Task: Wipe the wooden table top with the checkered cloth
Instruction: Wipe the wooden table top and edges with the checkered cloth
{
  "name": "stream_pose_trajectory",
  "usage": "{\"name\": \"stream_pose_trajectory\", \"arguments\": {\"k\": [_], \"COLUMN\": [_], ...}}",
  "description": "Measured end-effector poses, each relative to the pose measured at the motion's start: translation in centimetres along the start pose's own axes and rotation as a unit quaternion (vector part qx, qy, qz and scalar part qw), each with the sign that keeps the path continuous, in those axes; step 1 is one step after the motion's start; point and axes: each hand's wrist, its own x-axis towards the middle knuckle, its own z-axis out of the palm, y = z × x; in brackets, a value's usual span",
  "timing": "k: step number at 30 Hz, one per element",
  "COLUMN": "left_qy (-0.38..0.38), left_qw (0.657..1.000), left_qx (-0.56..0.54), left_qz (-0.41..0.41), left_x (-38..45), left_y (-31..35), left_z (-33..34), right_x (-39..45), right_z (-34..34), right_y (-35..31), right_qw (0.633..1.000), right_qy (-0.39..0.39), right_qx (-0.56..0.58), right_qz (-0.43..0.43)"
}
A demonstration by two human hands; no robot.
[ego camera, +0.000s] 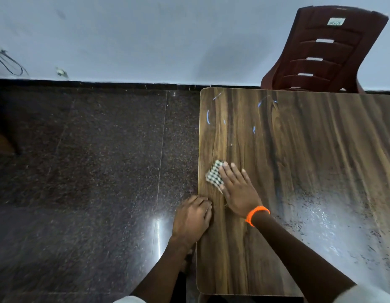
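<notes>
Pressing flat on the checkered cloth [214,176], the right hand [237,189] lies palm-down with fingers straight and spread, gripping nothing. The cloth sits under the fingers and palm, its exposed part sticking out on the hand's left side. It is a small folded pad in a dark-and-pale check, lying flat on the wooden table top [309,160] near the left edge, roughly midway along it. The left hand [193,217] rests at that same left edge, closer to the person, fingers curled over the rim. An orange band [256,214] circles the right wrist. The table top extends far to the right and away toward the wall, with pale streaks near the far left corner and a bright glare patch at right. A dark red plastic chair [327,51] stands behind the far edge. Dark speckled floor [91,160] borders the left edge.
</notes>
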Motion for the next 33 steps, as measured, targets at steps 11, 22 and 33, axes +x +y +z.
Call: {"name": "stream_pose_trajectory", "arguments": {"k": [11,22,33], "left_qy": [-0.066,-0.048,-0.134], "left_qw": [0.992,0.862,0.78], "left_qx": [-0.045,-0.309,-0.411], "left_qz": [-0.094,-0.398,-0.452], "left_x": [1.4,3.1,5.1], "left_y": [-1.3,-2.0,-4.4], "left_z": [-0.6,-0.6,-1.5], "right_x": [6.8,1.9,2.0], "right_z": [-1.0,-1.9,-0.9], "right_y": [1.6,2.4,-2.2], "right_qw": [0.992,0.994,0.995], "right_qy": [0.025,-0.042,-0.053], "right_qx": [0.018,-0.06,-0.027], "right_qz": [0.12,-0.076,-0.081]}}
